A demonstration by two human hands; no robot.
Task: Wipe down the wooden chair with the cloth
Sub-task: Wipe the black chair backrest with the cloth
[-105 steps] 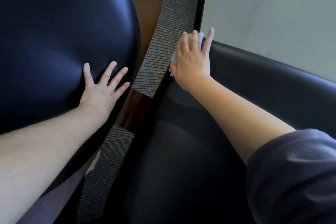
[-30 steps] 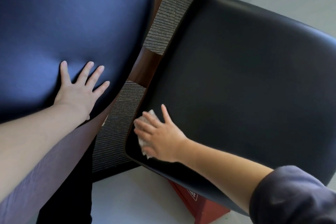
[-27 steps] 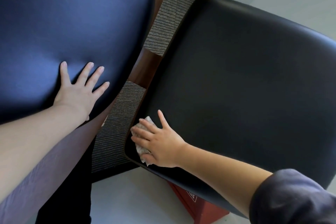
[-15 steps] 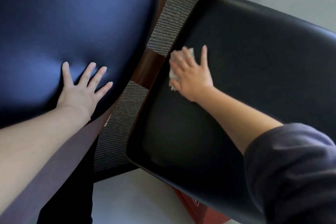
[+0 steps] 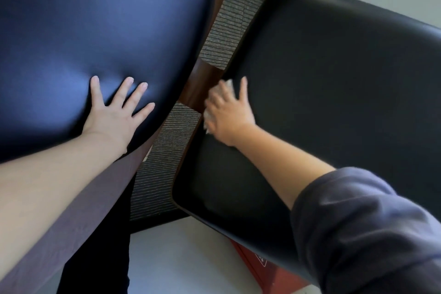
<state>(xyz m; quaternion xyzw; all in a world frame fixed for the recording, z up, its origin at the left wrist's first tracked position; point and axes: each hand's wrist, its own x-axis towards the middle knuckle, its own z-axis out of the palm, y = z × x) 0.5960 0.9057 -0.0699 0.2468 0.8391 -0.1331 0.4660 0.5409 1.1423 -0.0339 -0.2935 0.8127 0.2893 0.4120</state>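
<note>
The right hand [image 5: 228,112] lies flat with fingers spread, pressing the crumpled white cloth [image 5: 207,120] onto the left edge of the chair's black seat [image 5: 334,90], just beside a brown wooden part [image 5: 198,83]; the hand is blurred. The left hand [image 5: 112,114] rests open, fingers splayed, on a dark blue padded panel [image 5: 83,19]. A red box [image 5: 260,262] shows below the seat.

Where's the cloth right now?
Middle of the head view: the cloth is under the right hand, on the edge of the black seat next to the brown wooden strip.
</note>
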